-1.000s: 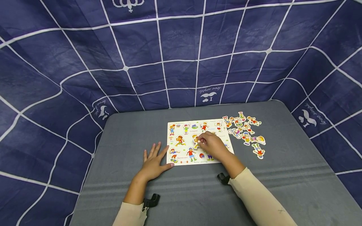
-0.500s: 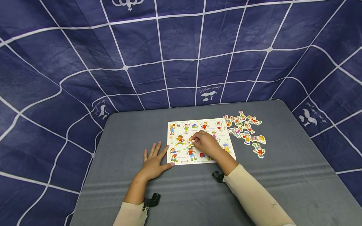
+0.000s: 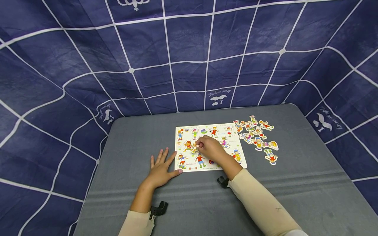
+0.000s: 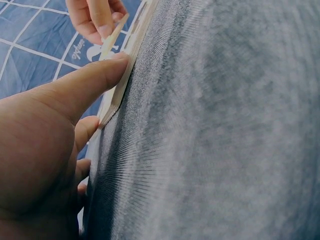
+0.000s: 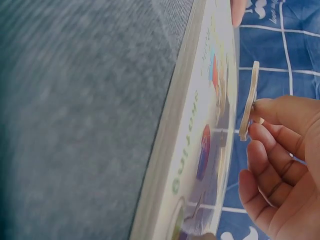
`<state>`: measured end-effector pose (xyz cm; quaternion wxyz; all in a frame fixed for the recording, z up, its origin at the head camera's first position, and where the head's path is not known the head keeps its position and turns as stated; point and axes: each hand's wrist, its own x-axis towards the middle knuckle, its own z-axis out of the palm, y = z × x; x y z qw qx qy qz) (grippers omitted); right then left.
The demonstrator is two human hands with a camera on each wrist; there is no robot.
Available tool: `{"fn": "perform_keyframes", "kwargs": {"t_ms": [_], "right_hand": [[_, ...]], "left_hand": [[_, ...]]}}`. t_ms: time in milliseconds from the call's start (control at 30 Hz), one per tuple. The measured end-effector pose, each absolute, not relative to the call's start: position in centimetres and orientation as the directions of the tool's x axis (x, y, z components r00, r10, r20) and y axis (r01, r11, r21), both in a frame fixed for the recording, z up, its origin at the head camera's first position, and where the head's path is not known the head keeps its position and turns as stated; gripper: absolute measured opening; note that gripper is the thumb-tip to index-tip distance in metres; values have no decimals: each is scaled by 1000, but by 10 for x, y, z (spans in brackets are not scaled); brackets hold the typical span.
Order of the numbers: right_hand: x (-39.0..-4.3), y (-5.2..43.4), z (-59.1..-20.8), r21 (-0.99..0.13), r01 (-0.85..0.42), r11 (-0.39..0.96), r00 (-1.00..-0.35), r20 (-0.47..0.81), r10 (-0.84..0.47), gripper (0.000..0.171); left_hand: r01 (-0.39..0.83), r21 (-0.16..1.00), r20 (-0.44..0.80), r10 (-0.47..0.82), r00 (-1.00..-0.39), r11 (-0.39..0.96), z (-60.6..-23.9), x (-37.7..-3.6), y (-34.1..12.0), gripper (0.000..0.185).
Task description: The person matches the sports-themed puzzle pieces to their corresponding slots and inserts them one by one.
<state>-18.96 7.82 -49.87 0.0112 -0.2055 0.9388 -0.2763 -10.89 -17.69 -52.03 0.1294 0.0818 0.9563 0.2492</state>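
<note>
A cream wooden puzzle board (image 3: 189,170) printed with children playing sports lies on the grey table. My left hand (image 3: 159,172) is spread at its lower left corner, thumb and a fingertip at the board's edge. Over the middle of the board, my right hand (image 3: 211,150) pinches a thin wooden puzzle piece (image 5: 250,102) by its knob. In the right wrist view the piece stands tilted, edge-on and clear of the board surface. The head view shows only part of it, beside the printed running figure (image 3: 188,146); the right hand covers pictures behind it.
Several loose figure pieces (image 3: 258,143) lie scattered to the right of the board, some overlapping, with one piece (image 3: 271,157) nearest the front. A blue gridded cloth (image 3: 189,75) rises behind the table and along both sides.
My right hand has moved left across the board with the puzzle piece, towards the running figure, uncovering pictures on the right. The left hand has stayed in place.
</note>
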Motion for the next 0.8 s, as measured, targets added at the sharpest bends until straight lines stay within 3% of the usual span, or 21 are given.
{"fn": "perform_keyframes", "kwargs": {"t_ms": [800], "right_hand": [[-204,44,-501,-471,-388,792,-896,-9,-445,4]], "left_hand": [[107,492,-199,231,-952,864,-523,-110,-179,90]]}}
